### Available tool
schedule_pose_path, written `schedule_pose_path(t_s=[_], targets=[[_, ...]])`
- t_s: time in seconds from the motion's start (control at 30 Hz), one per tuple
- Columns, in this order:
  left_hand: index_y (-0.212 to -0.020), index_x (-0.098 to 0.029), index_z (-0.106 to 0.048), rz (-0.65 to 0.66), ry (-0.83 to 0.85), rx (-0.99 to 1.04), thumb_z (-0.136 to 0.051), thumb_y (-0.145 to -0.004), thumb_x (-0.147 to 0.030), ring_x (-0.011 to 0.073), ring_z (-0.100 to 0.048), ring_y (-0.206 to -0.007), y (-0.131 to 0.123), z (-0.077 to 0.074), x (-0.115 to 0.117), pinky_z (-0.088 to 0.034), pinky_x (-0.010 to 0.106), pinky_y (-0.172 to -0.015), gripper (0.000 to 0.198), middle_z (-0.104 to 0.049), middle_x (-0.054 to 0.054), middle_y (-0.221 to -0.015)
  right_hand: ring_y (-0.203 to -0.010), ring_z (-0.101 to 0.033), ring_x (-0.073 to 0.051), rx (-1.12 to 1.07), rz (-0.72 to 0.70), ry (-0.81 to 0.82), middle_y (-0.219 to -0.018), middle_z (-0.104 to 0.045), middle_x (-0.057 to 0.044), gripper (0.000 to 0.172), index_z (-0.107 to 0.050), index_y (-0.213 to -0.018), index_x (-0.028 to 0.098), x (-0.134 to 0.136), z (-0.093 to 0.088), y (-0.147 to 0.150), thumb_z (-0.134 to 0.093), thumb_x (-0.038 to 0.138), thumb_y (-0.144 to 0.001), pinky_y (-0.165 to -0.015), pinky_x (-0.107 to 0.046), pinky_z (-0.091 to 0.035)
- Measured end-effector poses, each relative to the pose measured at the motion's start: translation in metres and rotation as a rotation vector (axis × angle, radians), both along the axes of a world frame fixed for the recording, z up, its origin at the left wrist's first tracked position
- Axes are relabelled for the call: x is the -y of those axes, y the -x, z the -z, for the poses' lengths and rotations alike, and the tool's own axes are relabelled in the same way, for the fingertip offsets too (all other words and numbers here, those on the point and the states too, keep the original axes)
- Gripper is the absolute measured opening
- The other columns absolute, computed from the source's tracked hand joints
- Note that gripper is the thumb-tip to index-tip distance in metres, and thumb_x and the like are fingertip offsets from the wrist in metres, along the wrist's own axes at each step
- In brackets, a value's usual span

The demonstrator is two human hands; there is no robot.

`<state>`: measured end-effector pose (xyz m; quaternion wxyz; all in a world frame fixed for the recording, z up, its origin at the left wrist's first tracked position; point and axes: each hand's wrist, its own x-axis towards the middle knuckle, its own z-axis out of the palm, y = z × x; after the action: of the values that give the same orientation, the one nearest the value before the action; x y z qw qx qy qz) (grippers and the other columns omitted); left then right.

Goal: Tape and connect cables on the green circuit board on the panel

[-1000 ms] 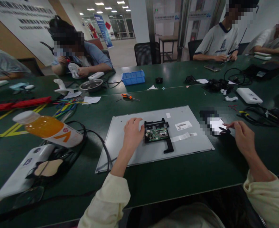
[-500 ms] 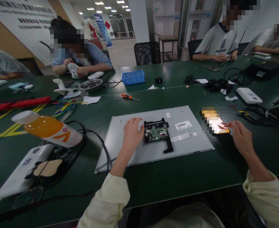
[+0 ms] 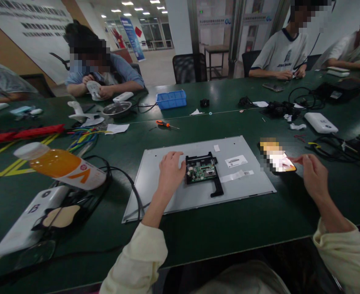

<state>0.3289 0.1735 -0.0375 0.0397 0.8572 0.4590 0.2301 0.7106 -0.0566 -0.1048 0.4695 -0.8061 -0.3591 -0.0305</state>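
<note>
My left hand (image 3: 170, 175) lies with bent, parted fingers on a flat grey panel (image 3: 241, 181), its fingertips at the left side of a black plastic bracket (image 3: 218, 188). A green circuit board (image 3: 201, 173) sits within the bracket, around the panel's middle. To the right of the panel, a phone (image 3: 279, 158) with a lit, blurred-out screen lies on the table. My right hand (image 3: 316, 175) is at the phone's right edge, index finger stretched toward the screen and the other fingers curled. Whether that fingertip touches the glass I cannot tell. Neither hand holds anything.
An orange drink bottle (image 3: 66, 165) and a white power bank (image 3: 30, 220) with cables are at left. Beyond the panel lie an orange screwdriver (image 3: 167, 124) and a blue basket (image 3: 171, 100). Another white power bank (image 3: 321, 123) is at right. Several people sit across the table.
My right hand has drawn slightly right, its index finger moving from over the phone's screen to near its edge. My left hand stays put on the panel.
</note>
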Motion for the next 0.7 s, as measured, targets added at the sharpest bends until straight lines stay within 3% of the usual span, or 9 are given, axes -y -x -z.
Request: schedule_pose_path(t_s=[0.2, 0.33, 0.47, 0.7], targets=[[-0.111, -0.018, -0.057, 0.009, -0.012, -0.007, -0.048, -0.086, -0.019, 0.0266, -0.053, -0.109, 0.001, 0.003, -0.001, -0.043, 0.045, -0.096, 0.026, -0.058, 0.010, -0.113, -0.108, -0.057, -0.025, 0.079, -0.147, 0.121, -0.123, -0.060, -0.013, 0.041, -0.052, -0.121, 0.019, -0.023, -0.013, -0.009, -0.032, 0.043, -0.094, -0.091, -0.037, -0.039], [-0.112, -0.018, -0.057, 0.012, -0.017, -0.010, -0.048, -0.086, -0.020, 0.0266, -0.052, -0.110, 0.001, 0.003, -0.002, -0.043, 0.044, -0.096, 0.027, -0.058, 0.010, -0.113, -0.106, -0.057, -0.027, 0.027, -0.184, 0.170, -0.125, -0.059, -0.017, 0.041, -0.051, -0.119, 0.018, -0.044, -0.018, -0.017, -0.033, 0.044, -0.093, -0.089, -0.036, -0.039], [-0.112, -0.018, -0.057, 0.002, -0.013, -0.018, -0.048, -0.086, -0.019, 0.0266, -0.052, -0.110, 0.001, 0.000, 0.000, -0.042, 0.044, -0.096, 0.027, -0.058, 0.010, -0.114, -0.094, -0.059, -0.026, -0.021, -0.136, 0.179, -0.115, -0.062, -0.017, 0.040, -0.052, -0.116, 0.018, -0.054, -0.015, -0.018, -0.036, 0.045, -0.091, -0.084, -0.038, -0.040], [-0.112, -0.018, -0.057, 0.007, -0.025, -0.017, -0.048, -0.086, -0.019, 0.0267, -0.052, -0.110, 0.000, 0.000, 0.001, -0.042, 0.044, -0.096, 0.028, -0.058, 0.010, -0.114, -0.070, -0.066, -0.019, -0.277, -0.068, -0.266, -0.074, -0.064, -0.005, 0.022, -0.054, -0.083, 0.019, -0.031, -0.009, -0.012, -0.042, 0.037, -0.087, -0.074, -0.033, -0.050]])
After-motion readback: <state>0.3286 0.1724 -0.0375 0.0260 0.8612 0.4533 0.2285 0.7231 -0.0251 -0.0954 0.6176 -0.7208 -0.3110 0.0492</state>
